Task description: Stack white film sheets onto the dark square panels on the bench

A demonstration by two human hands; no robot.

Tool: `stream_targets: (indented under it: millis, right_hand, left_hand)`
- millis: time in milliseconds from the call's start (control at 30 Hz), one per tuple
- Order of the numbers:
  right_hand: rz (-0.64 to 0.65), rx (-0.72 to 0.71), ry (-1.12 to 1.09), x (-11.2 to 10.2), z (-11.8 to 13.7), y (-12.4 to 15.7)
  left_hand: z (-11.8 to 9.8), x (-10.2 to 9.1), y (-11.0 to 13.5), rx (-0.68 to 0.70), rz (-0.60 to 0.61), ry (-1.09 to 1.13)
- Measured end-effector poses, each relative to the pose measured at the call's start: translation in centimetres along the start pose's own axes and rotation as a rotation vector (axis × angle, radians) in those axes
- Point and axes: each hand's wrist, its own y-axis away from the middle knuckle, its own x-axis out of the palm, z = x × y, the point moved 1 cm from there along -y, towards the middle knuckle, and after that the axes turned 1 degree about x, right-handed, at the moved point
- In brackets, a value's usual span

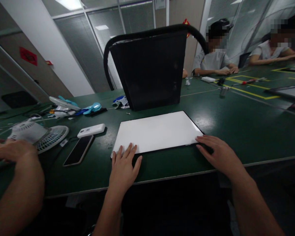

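A flat white panel [159, 131] with a thin black edge lies on the green table in front of me. My left hand [124, 165] rests at its near left corner, fingers spread and fingertips on the white surface. At the near right corner, my right hand [217, 152] touches the panel's edge with its fingertips, the thumb apart from the other fingers. Neither hand is wrapped around anything. Behind the panel stands a large black board [153, 68], with a thick black hose-like band arching over its top.
Left of the panel lie a phone [79, 150], a white power bank [91, 130] and a white fan [52, 136]. A neighbour's hand [14, 150] is beside the fan. Several small items litter the back left. Two people sit across at the right, near a screwdriver [250, 81] and yellow tape lines.
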Motion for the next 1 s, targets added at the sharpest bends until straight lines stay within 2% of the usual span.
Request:
stream_targets:
  millis: [367,867,1000]
  right_hand:
    - [0.034,0.009,-0.009,0.25,-0.27,0.17]
    - [0.022,-0.003,0.001,0.07,0.22,0.02]
    - [-0.006,0.028,0.041,-0.15,0.50,-0.12]
  left_hand:
    - [0.63,0.95,0.00,0.033,-0.058,0.032]
    - [0.55,0.82,-0.01,0.032,-0.039,0.051]
    - [0.33,0.51,0.16,-0.050,-0.102,0.026]
